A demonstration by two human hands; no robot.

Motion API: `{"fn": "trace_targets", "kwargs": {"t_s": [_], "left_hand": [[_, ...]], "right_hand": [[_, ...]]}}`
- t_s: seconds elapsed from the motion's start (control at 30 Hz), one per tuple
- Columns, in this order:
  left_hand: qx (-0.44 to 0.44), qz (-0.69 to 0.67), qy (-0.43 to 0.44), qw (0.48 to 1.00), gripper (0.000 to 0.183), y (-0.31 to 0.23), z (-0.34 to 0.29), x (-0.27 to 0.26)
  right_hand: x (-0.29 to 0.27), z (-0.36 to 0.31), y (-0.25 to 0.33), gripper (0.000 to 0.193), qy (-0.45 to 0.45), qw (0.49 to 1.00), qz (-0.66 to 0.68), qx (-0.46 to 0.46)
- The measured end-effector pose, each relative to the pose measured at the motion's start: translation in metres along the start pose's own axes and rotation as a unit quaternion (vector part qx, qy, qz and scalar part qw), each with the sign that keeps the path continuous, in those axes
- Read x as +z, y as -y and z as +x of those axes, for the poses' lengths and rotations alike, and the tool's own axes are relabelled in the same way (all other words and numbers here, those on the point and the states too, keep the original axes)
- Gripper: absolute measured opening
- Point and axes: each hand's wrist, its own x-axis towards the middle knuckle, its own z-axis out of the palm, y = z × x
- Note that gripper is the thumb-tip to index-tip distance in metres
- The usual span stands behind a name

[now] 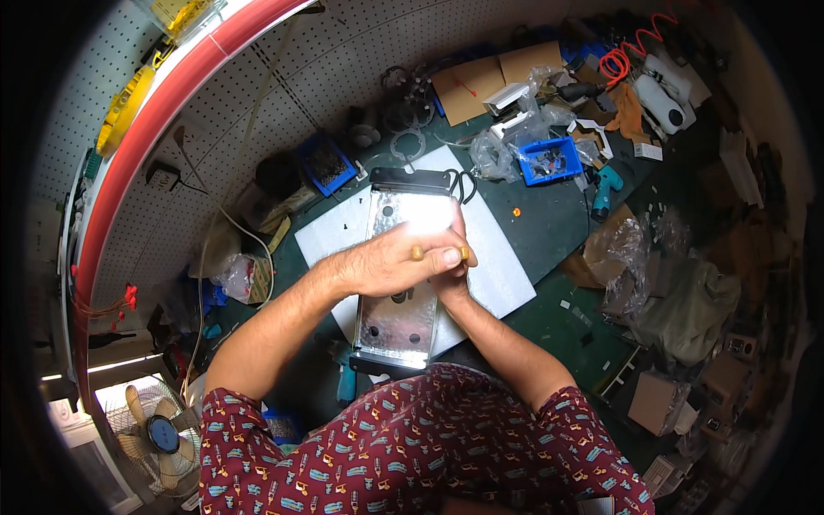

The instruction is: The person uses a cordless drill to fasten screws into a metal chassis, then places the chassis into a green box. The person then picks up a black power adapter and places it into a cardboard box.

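Observation:
A long silver metal housing (402,324) with black end flanges and several round holes lies lengthwise before me on a white foam sheet (496,273). Above its middle, my two hands meet. My left hand (396,255) reaches across from the left, its fingers closed and its thumb pointing right. A small brass-coloured piece (464,253) shows at that thumb's tip, against my right hand (458,268). The right hand is closed too, partly covered by the left. Another brass-coloured bit (417,253) shows at the left hand. Glare whitens the housing above my fingers.
Black cable loops (464,185) lie by the housing's far end. Beyond are a blue parts bin (549,161), a teal power tool (606,192), a dark-filled blue bin (327,165) and cardboard (468,88). Bagged goods (691,305) crowd the right; a fan (161,434) stands lower left.

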Motion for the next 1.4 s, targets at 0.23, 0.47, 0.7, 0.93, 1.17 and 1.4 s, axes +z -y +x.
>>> {"fn": "trace_targets", "kwargs": {"t_s": [0.23, 0.47, 0.7, 0.93, 1.17, 1.4], "left_hand": [[-0.015, 0.017, 0.019, 1.0, 0.053, 0.008, 0.003, 0.007], [0.005, 0.064, 0.053, 0.997, 0.051, 0.004, 0.009, 0.015], [-0.038, 0.075, 0.09, 0.992, 0.049, -0.003, 0.012, 0.014], [-0.062, 0.091, 0.063, 0.992, 0.048, 0.004, 0.016, 0.019], [-0.054, 0.125, 0.043, 0.99, 0.044, 0.012, 0.029, 0.045], [-0.063, 0.188, 0.082, 0.977, 0.045, 0.014, 0.051, 0.067]], "right_hand": [[0.002, 0.006, 0.014, 0.104, -0.034, 0.997, -0.069, -0.022], [0.0, 0.005, 0.032, 0.076, -0.028, 1.0, 0.0, 0.003], [0.001, 0.005, 0.033, 0.073, -0.031, 0.999, -0.005, 0.006], [0.003, 0.001, 0.024, 0.071, -0.029, 0.999, -0.036, -0.014], [-0.003, 0.005, 0.014, 0.072, -0.054, 0.998, 0.027, -0.036], [-0.014, -0.02, 0.057, 0.073, -0.069, 0.959, 0.25, 0.112]]}}
